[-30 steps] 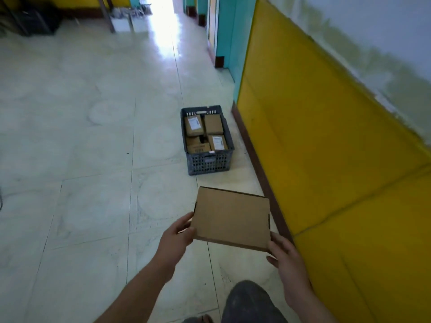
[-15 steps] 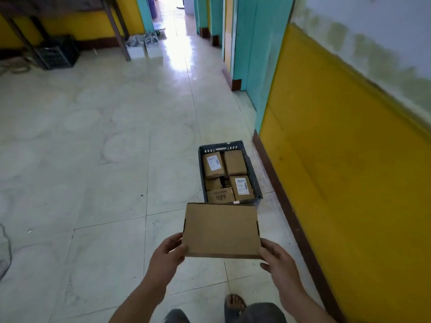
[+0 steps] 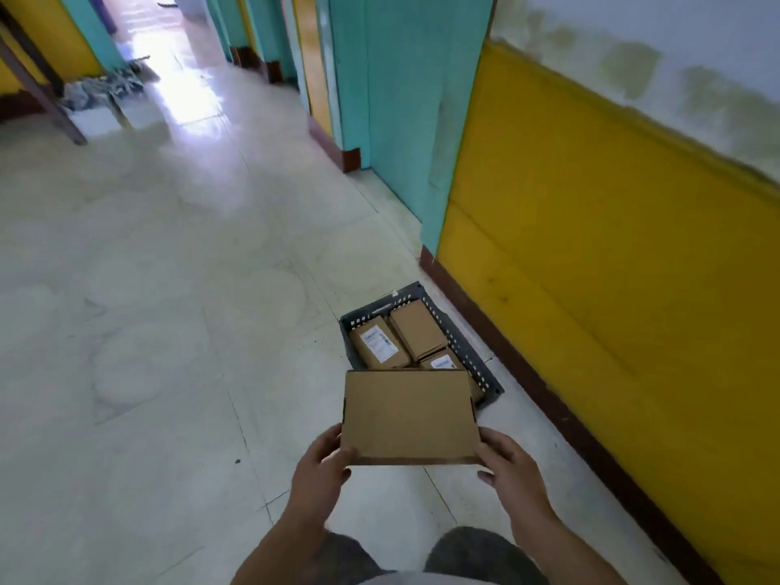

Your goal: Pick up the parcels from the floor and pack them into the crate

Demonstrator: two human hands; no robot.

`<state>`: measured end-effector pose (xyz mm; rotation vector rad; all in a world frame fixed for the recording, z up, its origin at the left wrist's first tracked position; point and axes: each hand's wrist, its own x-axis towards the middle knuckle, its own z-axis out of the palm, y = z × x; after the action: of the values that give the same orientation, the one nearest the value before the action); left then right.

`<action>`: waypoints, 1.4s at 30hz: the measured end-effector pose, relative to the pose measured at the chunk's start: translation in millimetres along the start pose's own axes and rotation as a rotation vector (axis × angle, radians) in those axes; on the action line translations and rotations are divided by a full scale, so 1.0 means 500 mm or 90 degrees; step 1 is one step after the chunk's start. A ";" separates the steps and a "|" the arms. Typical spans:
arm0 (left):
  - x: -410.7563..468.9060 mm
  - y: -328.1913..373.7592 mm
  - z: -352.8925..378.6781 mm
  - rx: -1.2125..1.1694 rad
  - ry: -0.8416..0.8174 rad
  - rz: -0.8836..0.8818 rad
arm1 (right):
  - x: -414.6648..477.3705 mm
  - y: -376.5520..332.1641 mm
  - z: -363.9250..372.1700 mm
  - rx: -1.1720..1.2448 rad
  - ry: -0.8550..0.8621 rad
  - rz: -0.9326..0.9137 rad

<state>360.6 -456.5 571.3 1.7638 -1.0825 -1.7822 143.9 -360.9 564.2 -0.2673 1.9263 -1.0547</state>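
Fingers of the left hand (image 3: 323,466) and right hand (image 3: 508,464) grip the near corners of a flat, plain brown cardboard parcel (image 3: 408,417), held level over the near end of the grey perforated plastic crate (image 3: 458,337) of small matte cardboard boxes (image 3: 418,329) on the glossy pale tiled floor (image 3: 169,331).

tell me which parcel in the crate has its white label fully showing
The far-left parcel in the crate; its neighbour looks plain, and the near-right one's label is partly hidden.

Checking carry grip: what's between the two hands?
Head view: only the flat cardboard parcel, held by the left hand and right hand at its near corners.
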 end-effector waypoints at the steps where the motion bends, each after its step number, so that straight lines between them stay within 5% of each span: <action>1: 0.025 0.023 -0.016 0.025 -0.023 -0.004 | -0.002 -0.006 0.025 0.005 0.024 0.013; 9: 0.211 0.165 0.015 0.236 -0.207 -0.023 | 0.026 -0.004 0.094 0.090 0.228 0.099; 18: 0.359 0.247 0.075 0.431 -0.212 -0.017 | 0.144 -0.044 0.146 0.215 0.235 0.167; 30: 0.722 0.329 0.165 0.614 -0.412 -0.099 | 0.353 -0.098 0.340 0.353 0.406 0.332; 35: 0.869 0.268 0.241 0.593 -0.371 -0.089 | 0.483 -0.050 0.408 0.460 0.472 0.401; 42: 1.088 0.012 0.350 0.624 -0.329 -0.077 | 0.696 0.129 0.415 0.524 0.514 0.455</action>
<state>126.3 -826.8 204.7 1.8758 -2.4169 -1.9952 121.6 -630.5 255.9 1.3765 1.7707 -1.4246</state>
